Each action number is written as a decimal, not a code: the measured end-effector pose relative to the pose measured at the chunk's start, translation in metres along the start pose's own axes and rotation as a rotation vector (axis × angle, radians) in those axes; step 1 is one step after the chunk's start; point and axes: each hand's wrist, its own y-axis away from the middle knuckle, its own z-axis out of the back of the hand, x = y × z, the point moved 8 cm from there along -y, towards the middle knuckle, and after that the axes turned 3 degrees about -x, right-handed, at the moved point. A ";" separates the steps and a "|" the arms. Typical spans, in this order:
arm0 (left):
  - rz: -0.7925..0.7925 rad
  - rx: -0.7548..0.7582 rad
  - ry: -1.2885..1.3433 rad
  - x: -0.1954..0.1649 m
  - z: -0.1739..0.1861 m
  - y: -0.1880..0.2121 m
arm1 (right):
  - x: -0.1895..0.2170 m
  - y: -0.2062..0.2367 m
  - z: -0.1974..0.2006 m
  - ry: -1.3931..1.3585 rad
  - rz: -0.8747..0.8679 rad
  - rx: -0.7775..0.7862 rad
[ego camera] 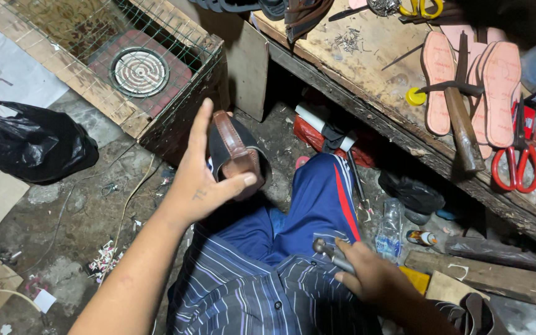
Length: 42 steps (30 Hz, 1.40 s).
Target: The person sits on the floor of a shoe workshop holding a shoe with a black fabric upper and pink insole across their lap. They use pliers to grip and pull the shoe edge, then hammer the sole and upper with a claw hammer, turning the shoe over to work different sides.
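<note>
Workbench [367,93] bears insoles [438,80], hammer [463,124], red scissors [517,166].

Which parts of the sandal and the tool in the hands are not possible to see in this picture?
Head view only:
- Sandal: its far side and sole edge are hidden behind the left hand.
- Metal tool: the right hand covers its handle; only the tip shows.
- Right forearm: cut off by the bottom edge.
- Nails on the workbench: too small to count.

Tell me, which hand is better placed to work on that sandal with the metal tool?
The right hand, probably: it already grips the metal tool near the lap. The left hand is occupied, holding up the sandal.
</note>
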 end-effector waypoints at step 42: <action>0.627 -0.682 -0.887 0.228 0.273 0.066 | -0.155 -0.036 -0.081 -0.127 -0.390 -0.481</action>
